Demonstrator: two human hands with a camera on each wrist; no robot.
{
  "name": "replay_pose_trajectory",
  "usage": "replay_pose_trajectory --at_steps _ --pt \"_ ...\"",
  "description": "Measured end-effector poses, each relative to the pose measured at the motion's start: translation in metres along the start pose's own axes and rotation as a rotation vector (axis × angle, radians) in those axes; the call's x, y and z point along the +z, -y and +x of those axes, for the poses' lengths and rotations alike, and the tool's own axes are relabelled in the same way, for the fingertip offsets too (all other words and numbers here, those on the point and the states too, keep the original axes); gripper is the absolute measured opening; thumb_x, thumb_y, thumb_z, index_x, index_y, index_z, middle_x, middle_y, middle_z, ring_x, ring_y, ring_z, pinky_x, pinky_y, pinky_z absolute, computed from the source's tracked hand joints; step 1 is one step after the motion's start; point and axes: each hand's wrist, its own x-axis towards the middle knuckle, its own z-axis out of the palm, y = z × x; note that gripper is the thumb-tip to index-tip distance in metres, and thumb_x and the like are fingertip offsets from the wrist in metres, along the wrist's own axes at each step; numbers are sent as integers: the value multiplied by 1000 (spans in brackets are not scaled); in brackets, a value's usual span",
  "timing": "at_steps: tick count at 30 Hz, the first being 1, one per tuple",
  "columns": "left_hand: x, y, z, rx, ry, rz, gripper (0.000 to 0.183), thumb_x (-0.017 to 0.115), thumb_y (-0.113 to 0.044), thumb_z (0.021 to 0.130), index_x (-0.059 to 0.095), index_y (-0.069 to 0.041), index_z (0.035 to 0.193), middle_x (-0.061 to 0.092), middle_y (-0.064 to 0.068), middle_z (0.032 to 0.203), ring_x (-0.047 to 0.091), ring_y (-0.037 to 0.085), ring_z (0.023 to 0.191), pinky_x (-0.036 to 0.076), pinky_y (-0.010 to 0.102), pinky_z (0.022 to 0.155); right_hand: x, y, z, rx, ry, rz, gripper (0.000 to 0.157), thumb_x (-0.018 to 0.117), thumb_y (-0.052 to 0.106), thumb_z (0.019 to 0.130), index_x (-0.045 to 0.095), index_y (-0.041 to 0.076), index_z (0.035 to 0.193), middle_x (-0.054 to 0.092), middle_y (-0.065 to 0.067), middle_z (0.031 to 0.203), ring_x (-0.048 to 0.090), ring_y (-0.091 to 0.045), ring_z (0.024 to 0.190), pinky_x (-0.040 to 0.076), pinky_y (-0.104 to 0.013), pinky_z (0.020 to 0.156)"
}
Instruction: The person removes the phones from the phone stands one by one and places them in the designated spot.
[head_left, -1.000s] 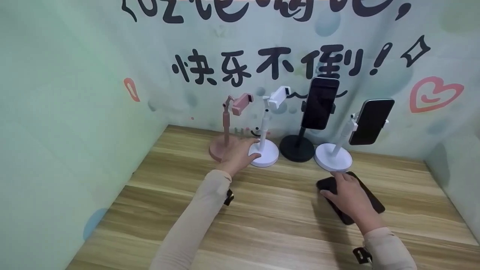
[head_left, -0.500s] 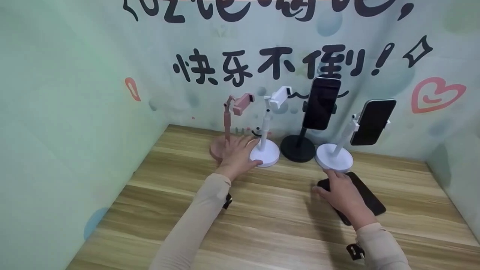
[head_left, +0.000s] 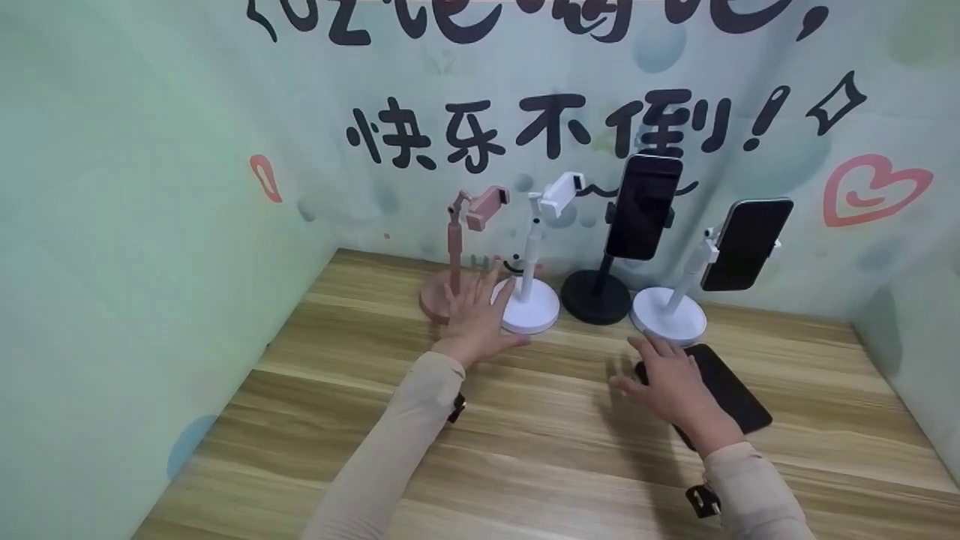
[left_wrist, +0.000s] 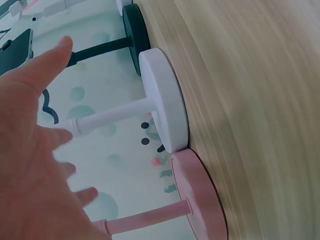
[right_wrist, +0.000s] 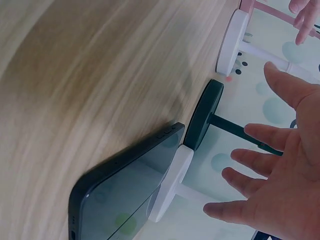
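My left hand (head_left: 476, 326) spreads its fingers in front of the pink phone stand (head_left: 454, 255) and the white phone stand (head_left: 534, 315). In the left wrist view, the left hand (left_wrist: 35, 135) has nothing in its grasp, and its fingertips overlap the stands' poles. Above a dark phone (head_left: 731, 390) lying on the table, my right hand (head_left: 675, 390) is held with fingers apart. The right wrist view shows that hand (right_wrist: 285, 170) holding nothing, with the flat phone (right_wrist: 120, 185) below it. The hand partly hides the phone in the head view.
Farther right stand a black phone stand (head_left: 595, 298) and another white stand (head_left: 667, 315), each with an upright phone in its clamp. All are in a row along the back of the wooden table (head_left: 525, 450). A printed cloth (head_left: 450, 75) hangs behind them.
My right hand has shifted left across the flat phone, uncovering more of it. The left hand's fingers have spread wider, its thumb moving toward me. The stands have stayed put.
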Motion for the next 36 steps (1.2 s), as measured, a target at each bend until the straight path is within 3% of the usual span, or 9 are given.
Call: replay_pose_trajectory --at_steps 8,18,36 --pt "2 -3 -5 -6 18 19 108 60 -76 80 13 -23 161 -17 3 168 2 33 157 -3 73 118 3 3 5 9 55 1 90 67 61 86 36 8 152 18 -22 165 17 -54 147 14 -82 108" --pt "6 -5 -10 -4 68 61 107 49 -84 81 8 -26 161 -10 3 169 -12 33 156 -8 70 119 6 8 8 18 84 16 95 67 66 83 35 12 155 8 -20 167 8 -50 151 3 -83 108" --pt "8 -18 -15 5 33 22 105 55 -80 81 13 -27 161 0 2 170 -3 33 157 -8 71 118 10 12 15 11 74 -29 102 51 79 85 15 20 161 6 -21 167 2 -52 151 -4 -84 107"
